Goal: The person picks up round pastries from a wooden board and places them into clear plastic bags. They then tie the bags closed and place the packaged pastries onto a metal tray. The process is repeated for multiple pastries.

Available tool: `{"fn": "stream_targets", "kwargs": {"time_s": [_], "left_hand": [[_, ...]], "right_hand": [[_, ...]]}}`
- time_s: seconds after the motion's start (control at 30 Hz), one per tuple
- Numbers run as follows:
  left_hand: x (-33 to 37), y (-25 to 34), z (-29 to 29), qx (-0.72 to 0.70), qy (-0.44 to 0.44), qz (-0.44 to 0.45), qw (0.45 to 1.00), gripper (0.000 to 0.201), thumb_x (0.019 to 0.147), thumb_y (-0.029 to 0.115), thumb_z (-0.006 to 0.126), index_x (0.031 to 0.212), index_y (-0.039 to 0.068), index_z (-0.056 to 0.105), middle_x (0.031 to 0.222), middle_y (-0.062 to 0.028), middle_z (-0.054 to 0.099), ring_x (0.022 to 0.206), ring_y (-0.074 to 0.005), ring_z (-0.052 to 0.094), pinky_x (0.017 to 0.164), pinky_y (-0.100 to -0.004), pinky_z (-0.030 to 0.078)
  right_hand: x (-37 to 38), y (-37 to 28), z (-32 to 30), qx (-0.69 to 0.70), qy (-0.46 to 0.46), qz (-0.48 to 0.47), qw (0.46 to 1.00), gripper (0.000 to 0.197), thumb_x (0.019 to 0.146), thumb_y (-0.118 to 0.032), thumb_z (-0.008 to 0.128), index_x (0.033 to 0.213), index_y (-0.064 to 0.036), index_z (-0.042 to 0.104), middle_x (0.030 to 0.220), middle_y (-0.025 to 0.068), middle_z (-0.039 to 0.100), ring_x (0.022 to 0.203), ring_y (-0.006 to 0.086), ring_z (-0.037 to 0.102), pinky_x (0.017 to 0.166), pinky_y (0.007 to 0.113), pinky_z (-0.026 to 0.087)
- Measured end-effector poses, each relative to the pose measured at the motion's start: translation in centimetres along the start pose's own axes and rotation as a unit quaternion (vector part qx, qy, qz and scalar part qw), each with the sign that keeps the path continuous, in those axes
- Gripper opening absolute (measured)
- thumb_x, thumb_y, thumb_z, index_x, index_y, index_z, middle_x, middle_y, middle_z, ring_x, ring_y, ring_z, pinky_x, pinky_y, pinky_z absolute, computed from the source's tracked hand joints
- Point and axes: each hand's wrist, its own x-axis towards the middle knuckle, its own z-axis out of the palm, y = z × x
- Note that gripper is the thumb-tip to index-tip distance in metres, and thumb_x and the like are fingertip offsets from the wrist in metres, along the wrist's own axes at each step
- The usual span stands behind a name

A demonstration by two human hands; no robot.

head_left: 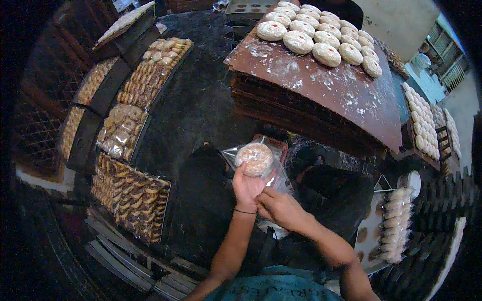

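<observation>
A round sugar-dusted doughnut (255,156) rests on the fingers of my left hand (245,190), with my thumb over its near edge. Clear plastic shows around the doughnut, like a bag, but I cannot tell how far it encloses it. My right hand (282,208) is closed in a pinch beside my left palm and wrist. What its fingers hold is hidden. More clear plastic bags (282,181) lie just beyond and below my hands, over a red item (279,146).
Powdered doughnuts with red centres (327,40) fill the far part of a stack of brown boards (311,85). Trays of packed pastries (131,195) line the left. Bagged white buns (395,226) lie on a tray at right. Racks of pale rounds (422,120) stand farther right.
</observation>
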Motion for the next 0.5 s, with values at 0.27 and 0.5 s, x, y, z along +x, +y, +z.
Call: {"fn": "stream_targets", "kwargs": {"time_s": [0.27,0.5], "left_hand": [[-0.5,2.4,-1.3,-0.106,-0.047,-0.112,0.987,0.053,0.081,0.031,0.047,0.128,0.006,0.041,0.133,-0.0167,0.041,0.124,-0.0366,0.035,0.101,-0.0618,0.025],[-0.5,1.7,-0.4,-0.108,-0.076,-0.070,0.989,0.053,0.079,0.026,0.048,0.128,0.007,0.042,0.131,-0.0160,0.043,0.123,-0.0354,0.039,0.097,-0.0622,0.031]], "right_hand": [[-4.3,-2.4,-7.2,0.222,0.076,-0.026,0.972,0.004,0.076,-0.004,0.065,0.076,-0.0023,0.062,0.059,0.0065,0.050,0.055,0.0180,0.053,0.050,0.028,0.042],[-0.2,-0.4,1.8,0.018,0.126,0.021,0.992,0.023,0.075,-0.008,0.065,0.096,-0.0022,0.060,0.078,0.0132,0.056,0.065,0.0297,0.058,0.057,0.037,0.047]]}}
